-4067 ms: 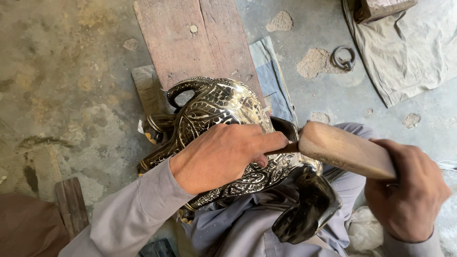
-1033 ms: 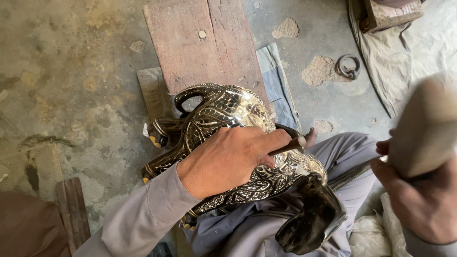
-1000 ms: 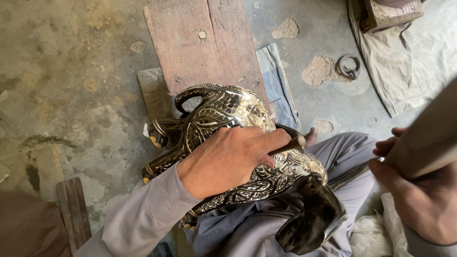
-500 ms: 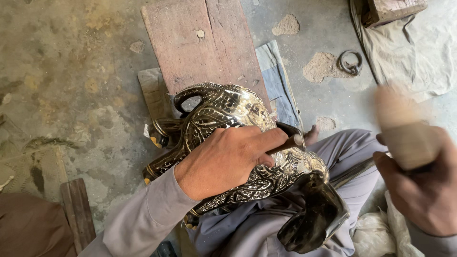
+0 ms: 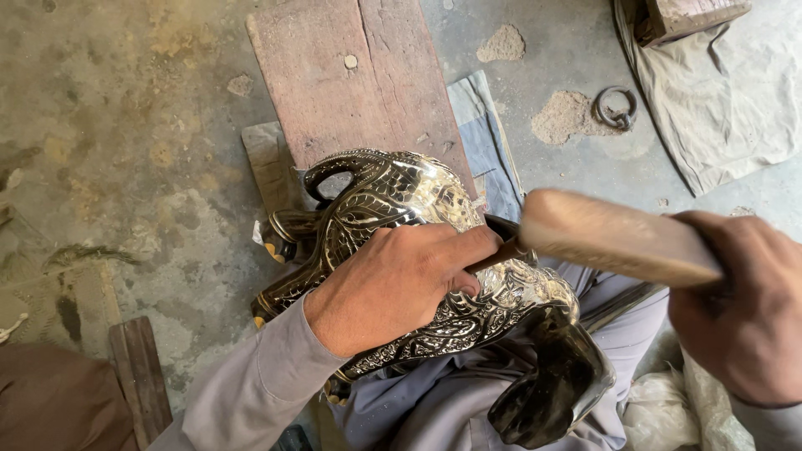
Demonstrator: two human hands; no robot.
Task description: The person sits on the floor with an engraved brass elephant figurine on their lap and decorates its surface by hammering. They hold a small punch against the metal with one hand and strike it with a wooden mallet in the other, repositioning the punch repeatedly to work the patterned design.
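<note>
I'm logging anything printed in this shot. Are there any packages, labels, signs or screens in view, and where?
None in view: no package, label, sign or screen.
The nearest thing to packaging is a crumpled white plastic bag, bottom right by the right hand, with no print visible.

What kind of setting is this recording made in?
Probably a floor-level metal craft workshop: an embossed metal vessel steadied by the left hand, a wooden mallet in the right hand, a rough concrete floor.

Glossy embossed metal vessel [image 5: 418, 250], matt wooden mallet [image 5: 614, 238]
</note>
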